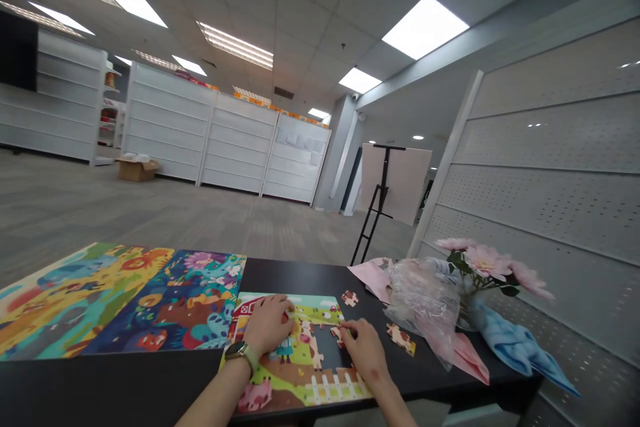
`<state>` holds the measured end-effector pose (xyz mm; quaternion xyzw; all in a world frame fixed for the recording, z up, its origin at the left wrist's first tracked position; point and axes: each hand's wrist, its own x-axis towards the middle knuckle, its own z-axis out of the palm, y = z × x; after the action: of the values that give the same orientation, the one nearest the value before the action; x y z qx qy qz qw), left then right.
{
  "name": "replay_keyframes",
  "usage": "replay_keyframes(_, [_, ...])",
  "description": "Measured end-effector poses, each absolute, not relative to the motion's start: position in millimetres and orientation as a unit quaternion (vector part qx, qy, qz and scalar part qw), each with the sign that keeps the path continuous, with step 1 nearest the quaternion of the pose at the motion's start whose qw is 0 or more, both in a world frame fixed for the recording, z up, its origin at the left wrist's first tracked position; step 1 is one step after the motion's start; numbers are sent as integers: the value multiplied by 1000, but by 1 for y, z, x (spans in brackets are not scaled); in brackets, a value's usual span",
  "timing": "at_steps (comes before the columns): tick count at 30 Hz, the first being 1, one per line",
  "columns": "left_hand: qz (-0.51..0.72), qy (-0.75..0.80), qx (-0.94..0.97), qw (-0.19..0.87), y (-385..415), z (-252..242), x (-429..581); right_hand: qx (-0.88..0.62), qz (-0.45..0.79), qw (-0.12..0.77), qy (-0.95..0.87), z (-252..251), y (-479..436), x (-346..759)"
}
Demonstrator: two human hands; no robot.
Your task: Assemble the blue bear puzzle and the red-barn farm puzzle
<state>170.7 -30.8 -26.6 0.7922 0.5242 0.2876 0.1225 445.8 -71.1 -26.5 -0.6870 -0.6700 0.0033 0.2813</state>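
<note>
A farm-themed jigsaw puzzle (280, 397) lies on the black table, with gaps in its middle and right side where dark shows through. My left hand (267, 327), with a watch on the wrist, rests palm down on its upper left part, fingers stretched out. At the gap on the right, my right hand (367, 347) pinches a brown and white puzzle piece (338, 336) by its edge; the fingers partly cover it. One loose piece (350, 298) lies beyond the puzzle's top right corner. Another cow-patterned piece (400, 338) lies right of my right hand.
Two more picture puzzles, a dark blue one (175, 307) and a yellow one (85, 300), lie at left. On the right are a crumpled plastic bag (425, 300), pink flowers (485, 260) and a blue cloth (517, 340). An easel (385, 180) stands behind the table.
</note>
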Motion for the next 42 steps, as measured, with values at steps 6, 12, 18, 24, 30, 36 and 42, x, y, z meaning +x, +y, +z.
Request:
replay_keyframes(6, [284, 529, 791, 117, -31, -27, 172, -716, 2, 272, -643, -23, -76, 438])
replay_keyframes(12, [273, 534, 792, 115, -30, -28, 172, -730, 29, 267, -629, -17, -67, 445])
replay_keyframes(18, [254, 536, 797, 112, -31, -24, 172, -720, 55, 294, -626, -19, -61, 447])
replay_keyframes(24, [246, 533, 804, 98, -34, -21, 172, -699, 5, 363, -616, -15, -76, 488])
replay_keyframes(30, [266, 531, 796, 113, -33, -23, 172, -737, -50, 327, -589, -17, -98, 563])
replay_keyframes(36, [282, 532, 788, 126, -34, -20, 172, -679, 0, 350, -646, -17, -93, 556])
replay_keyframes(42, [270, 537, 789, 127, -35, -17, 172, -552, 68, 379, -740, -8, -102, 498])
